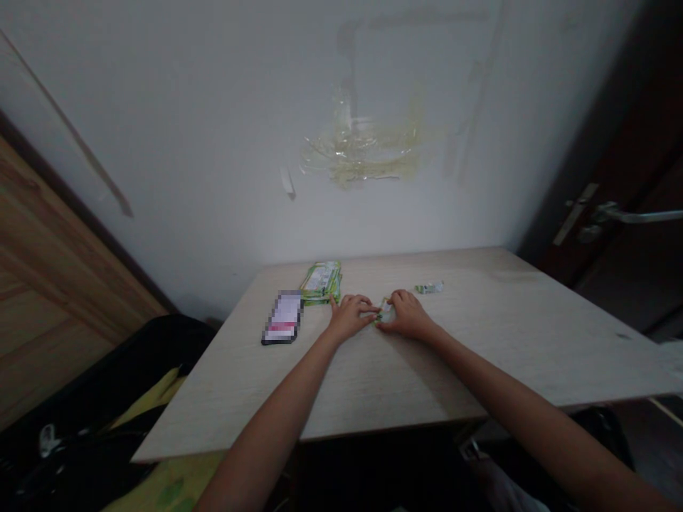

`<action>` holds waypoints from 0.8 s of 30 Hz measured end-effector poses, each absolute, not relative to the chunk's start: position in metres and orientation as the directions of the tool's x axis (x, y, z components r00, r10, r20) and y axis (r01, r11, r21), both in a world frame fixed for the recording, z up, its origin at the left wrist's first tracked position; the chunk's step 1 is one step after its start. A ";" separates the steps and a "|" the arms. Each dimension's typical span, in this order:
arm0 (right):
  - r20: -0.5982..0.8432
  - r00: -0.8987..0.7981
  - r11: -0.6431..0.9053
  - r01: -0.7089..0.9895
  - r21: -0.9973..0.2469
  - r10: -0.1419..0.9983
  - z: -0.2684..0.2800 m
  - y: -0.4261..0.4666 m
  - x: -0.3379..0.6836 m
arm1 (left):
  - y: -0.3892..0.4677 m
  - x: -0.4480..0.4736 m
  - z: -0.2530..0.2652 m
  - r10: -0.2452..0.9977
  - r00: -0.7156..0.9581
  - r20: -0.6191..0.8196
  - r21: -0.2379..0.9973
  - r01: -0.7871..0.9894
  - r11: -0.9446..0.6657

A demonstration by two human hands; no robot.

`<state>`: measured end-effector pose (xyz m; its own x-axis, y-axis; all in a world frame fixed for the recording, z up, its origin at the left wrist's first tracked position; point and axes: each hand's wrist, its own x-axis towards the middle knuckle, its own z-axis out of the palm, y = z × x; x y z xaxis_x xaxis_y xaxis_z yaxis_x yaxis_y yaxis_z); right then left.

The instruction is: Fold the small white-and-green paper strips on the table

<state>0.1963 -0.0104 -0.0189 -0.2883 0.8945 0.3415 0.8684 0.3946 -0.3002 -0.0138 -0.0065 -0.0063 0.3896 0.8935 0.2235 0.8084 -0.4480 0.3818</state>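
Held a small green-and-white packet (385, 311) between thumb and fingers of the right hand (410, 315), near the middle of the pale table (491, 355). Rested fingertips of the left hand (349, 318) at the packet's left side, but could not tell whether pinching or merely touching. Had a stack of green packets (321, 279) and a phone (284, 317) to the left, and another small green item (430, 287) beyond the right hand.
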 end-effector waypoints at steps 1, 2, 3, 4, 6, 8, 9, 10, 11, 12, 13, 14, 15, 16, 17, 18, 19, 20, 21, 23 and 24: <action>0.341 -0.289 0.396 0.866 -0.305 0.895 -0.019 -0.010 0.197 | -0.007 -0.014 -0.006 0.894 0.389 0.222 0.383 0.808 -0.447; 0.341 -0.289 0.397 0.864 -0.310 0.894 -0.020 -0.010 0.198 | -0.007 -0.013 -0.005 0.895 0.387 0.221 0.384 0.809 -0.445; 0.342 -0.292 0.402 0.859 -0.318 0.893 -0.020 -0.009 0.199 | -0.007 -0.013 -0.005 0.897 0.384 0.221 0.386 0.810 -0.441; 0.345 -0.292 0.407 0.852 -0.329 0.892 -0.021 -0.008 0.200 | -0.008 -0.013 -0.004 0.899 0.378 0.222 0.389 0.811 -0.438; 0.358 -0.293 0.421 0.831 -0.362 0.887 -0.023 -0.004 0.202 | -0.009 -0.012 -0.004 0.899 0.370 0.233 0.396 0.808 -0.435; 0.384 -0.278 0.430 0.807 -0.404 0.881 -0.026 0.000 0.206 | -0.010 -0.012 -0.003 0.896 0.370 0.246 0.402 0.802 -0.442; 0.397 -0.273 0.438 0.794 -0.421 0.876 -0.027 0.003 0.207 | -0.010 -0.012 -0.004 0.894 0.371 0.253 0.402 0.800 -0.446; 0.413 -0.261 0.441 0.784 -0.438 0.873 -0.029 0.005 0.209 | -0.010 -0.012 -0.004 0.892 0.370 0.261 0.399 0.800 -0.448; 0.424 -0.262 0.452 0.772 -0.447 0.867 -0.030 0.007 0.210 | -0.010 -0.011 -0.004 0.891 0.367 0.267 0.397 0.801 -0.449; 0.435 -0.268 0.465 0.763 -0.450 0.860 -0.030 0.009 0.211 | -0.010 -0.011 -0.005 0.891 0.364 0.273 0.396 0.801 -0.449; 0.447 -0.275 0.480 0.752 -0.451 0.851 -0.031 0.010 0.212 | -0.010 -0.011 -0.005 0.890 0.360 0.279 0.396 0.801 -0.448; 0.458 -0.286 0.496 0.743 -0.450 0.842 -0.032 0.011 0.212 | -0.010 -0.011 -0.006 0.890 0.358 0.283 0.398 0.800 -0.448; 0.466 -0.296 0.510 0.735 -0.447 0.834 -0.032 0.011 0.213 | -0.009 -0.011 -0.006 0.890 0.357 0.285 0.400 0.799 -0.449; 0.470 -0.305 0.520 0.730 -0.444 0.828 -0.032 0.012 0.213 | -0.009 -0.011 -0.006 0.889 0.359 0.286 0.400 0.798 -0.451; 0.470 -0.311 0.525 0.728 -0.441 0.826 -0.033 0.012 0.213 | -0.009 -0.011 -0.006 0.888 0.359 0.287 0.400 0.797 -0.452; 0.467 -0.313 0.524 0.730 -0.439 0.827 -0.033 0.011 0.212 | -0.008 -0.012 -0.006 0.887 0.360 0.290 0.399 0.797 -0.454; 0.461 -0.306 0.514 0.737 -0.439 0.833 -0.033 0.011 0.212 | -0.008 -0.012 -0.006 0.886 0.361 0.291 0.398 0.796 -0.455; 0.456 -0.293 0.499 0.746 -0.441 0.840 -0.033 0.011 0.211 | -0.008 -0.012 -0.006 0.885 0.361 0.293 0.398 0.796 -0.456; 0.452 -0.276 0.482 0.756 -0.443 0.848 -0.033 0.011 0.210 | -0.008 -0.012 -0.006 0.885 0.362 0.292 0.400 0.795 -0.457; 0.450 -0.237 0.448 0.772 -0.452 0.861 -0.032 0.010 0.209 | -0.009 -0.012 -0.005 0.886 0.359 0.292 0.402 0.795 -0.454; 0.448 -0.221 0.435 0.777 -0.456 0.866 -0.032 0.010 0.208 | -0.009 -0.012 -0.004 0.890 0.357 0.286 0.407 0.795 -0.449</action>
